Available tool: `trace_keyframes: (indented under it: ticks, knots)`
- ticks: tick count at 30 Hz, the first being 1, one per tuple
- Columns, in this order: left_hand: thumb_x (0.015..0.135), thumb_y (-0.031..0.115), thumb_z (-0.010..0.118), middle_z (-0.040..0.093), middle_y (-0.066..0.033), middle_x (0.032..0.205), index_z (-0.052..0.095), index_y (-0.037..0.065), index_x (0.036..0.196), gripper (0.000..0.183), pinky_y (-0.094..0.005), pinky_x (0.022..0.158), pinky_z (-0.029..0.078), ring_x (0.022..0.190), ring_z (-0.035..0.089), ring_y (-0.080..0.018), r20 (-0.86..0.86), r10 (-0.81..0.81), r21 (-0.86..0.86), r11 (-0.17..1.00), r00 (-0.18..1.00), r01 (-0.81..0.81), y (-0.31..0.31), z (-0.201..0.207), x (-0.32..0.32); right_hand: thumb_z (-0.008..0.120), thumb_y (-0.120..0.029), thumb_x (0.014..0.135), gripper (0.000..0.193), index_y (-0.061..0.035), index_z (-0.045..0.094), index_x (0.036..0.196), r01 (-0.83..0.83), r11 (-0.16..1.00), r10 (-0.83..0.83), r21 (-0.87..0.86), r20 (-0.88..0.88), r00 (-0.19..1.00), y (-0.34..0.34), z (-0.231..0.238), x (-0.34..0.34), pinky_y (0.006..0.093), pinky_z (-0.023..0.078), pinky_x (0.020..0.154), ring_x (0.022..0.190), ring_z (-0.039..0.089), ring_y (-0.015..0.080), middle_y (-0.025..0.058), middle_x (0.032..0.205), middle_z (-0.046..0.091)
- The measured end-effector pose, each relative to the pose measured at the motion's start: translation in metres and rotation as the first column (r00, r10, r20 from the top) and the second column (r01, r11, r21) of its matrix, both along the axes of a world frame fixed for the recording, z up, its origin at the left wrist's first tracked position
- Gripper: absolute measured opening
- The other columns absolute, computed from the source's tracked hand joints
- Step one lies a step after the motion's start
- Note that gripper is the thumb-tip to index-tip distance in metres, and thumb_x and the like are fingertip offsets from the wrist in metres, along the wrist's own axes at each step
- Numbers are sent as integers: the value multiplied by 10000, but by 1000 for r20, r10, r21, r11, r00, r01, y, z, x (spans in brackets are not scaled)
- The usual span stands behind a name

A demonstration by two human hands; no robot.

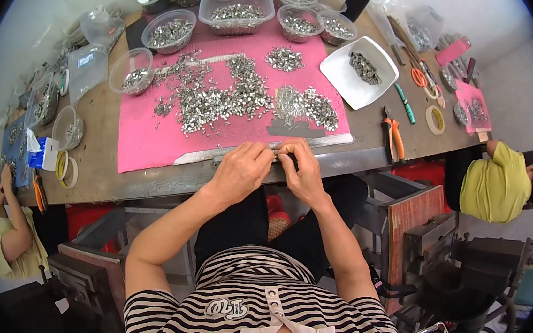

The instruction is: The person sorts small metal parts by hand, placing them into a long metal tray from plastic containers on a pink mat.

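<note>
At the table's front edge my left hand [245, 170] and my right hand [303, 170] meet, fingertips almost touching. Both have fingers closed in a pinch around something small between them, too hidden to name. Just beyond them lies a pink mat [148, 136] covered with loose silvery metal pieces [219, 103]. A cluster of thin, shiny metal pieces [292, 104] sits nearer my right hand, beside dark grey flat strips [291, 127]. A pale strip [214, 153] runs along the mat's near edge.
Clear plastic tubs [238, 25] of metal pieces line the back, with a white tray [342, 75] at right. Orange-handled pliers [396, 138], a teal pen [405, 103], scissors [419, 77] and a tape roll [434, 120] lie rightward. People work at left [7, 239] and right [498, 186].
</note>
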State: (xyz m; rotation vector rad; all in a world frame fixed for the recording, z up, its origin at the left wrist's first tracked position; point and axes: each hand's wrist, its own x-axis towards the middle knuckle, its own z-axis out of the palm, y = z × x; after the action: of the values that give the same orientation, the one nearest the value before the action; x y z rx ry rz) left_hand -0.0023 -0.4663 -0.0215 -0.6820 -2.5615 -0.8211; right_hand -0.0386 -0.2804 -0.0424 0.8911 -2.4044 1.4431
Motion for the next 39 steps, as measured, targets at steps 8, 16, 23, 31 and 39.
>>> trace_keyframes:
  ticks: [8,16,23,31,39]
  knots:
    - [856,50,695,635,-121,926,626,28,942,112,-450,888,505,885,629,-342,12,121,252,960,993,-121,11,-6,5,649,13,896,113,-23,563,961,3,1000,-1,26,-76,997,0,0,0,413,439,792,874,577,328,128,956,604]
    - [870,102,716,657,-85,989,671,55,975,124,-536,1041,455,932,640,-300,-53,146,156,978,988,-136,4,-15,12,721,13,843,135,-35,681,961,-3,995,22,100,-191,981,4,14,1,380,457,804,902,640,283,105,970,678]
    - [862,119,736,672,-76,1068,663,73,1162,313,-548,1117,364,1021,634,-270,-55,217,88,973,975,-212,8,-17,19,712,-38,862,118,-45,695,979,370,910,-301,185,-315,900,38,5,-45,424,432,780,840,586,298,95,865,604]
    - [878,101,711,669,-90,1107,606,70,1280,417,-520,1105,352,1043,625,-272,-62,318,170,937,946,-304,12,-24,27,721,-70,861,84,-61,682,935,433,851,-308,296,-387,869,32,-4,-55,431,422,781,844,568,291,89,844,579]
    - [856,67,710,666,-97,1112,611,63,1253,409,-465,1036,409,1044,621,-278,-80,325,200,931,942,-305,13,-23,26,660,19,886,88,-6,591,934,-29,999,30,32,-7,1000,11,23,-19,417,472,778,861,593,323,132,923,613]
